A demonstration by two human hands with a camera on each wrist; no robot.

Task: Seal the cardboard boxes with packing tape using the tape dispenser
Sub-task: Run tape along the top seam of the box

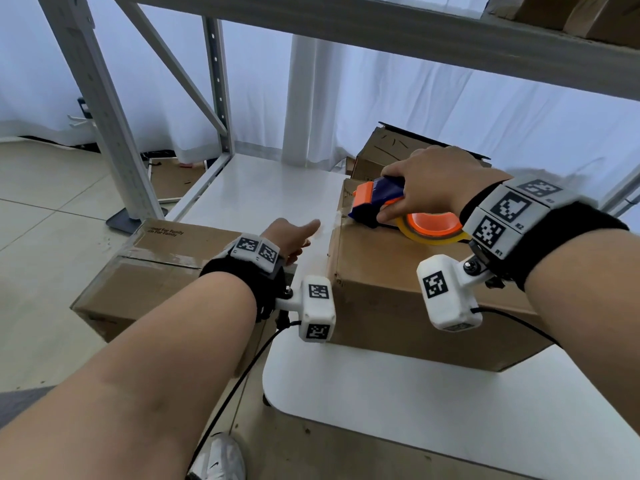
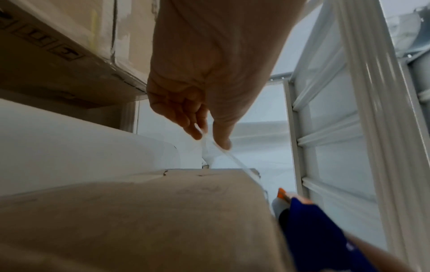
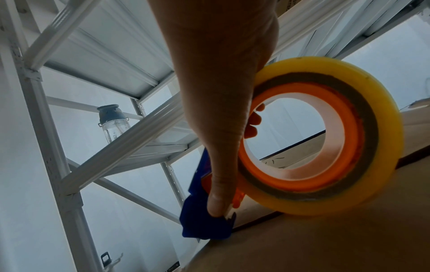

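On the white counter point(image 1: 381, 393) in front of you sits the cardboard box point(image 1: 398, 282) you are taping, with the tape dispenser point(image 1: 381, 202) resting on its top near the far left corner. Your right hand point(image 1: 429, 185) grips the blue and orange dispenser from above, thumb pressed along its near side, fingers curled over the far side and partly through the core of the roll. The yellowish roll of tape point(image 3: 325, 136) touches the top of the box just behind the dispenser's blue nose. A clear strip of tape point(image 2: 223, 150) runs from the dispenser out past the left edge of the box to your left hand point(image 1: 294, 237), which pinches the free end between thumb and fingertips beside the box's upper left corner. The strip looks stretched and narrow in the left wrist view.

A second box point(image 1: 162, 268), already taped along its top seam, stands lower down to the left of the counter. A third box point(image 1: 391, 150) with open flaps lies behind the one you are working on. A grey metal shelf frame point(image 1: 104, 98) rises around it all, and a water bottle point(image 3: 114, 123) stands on one of its shelves.
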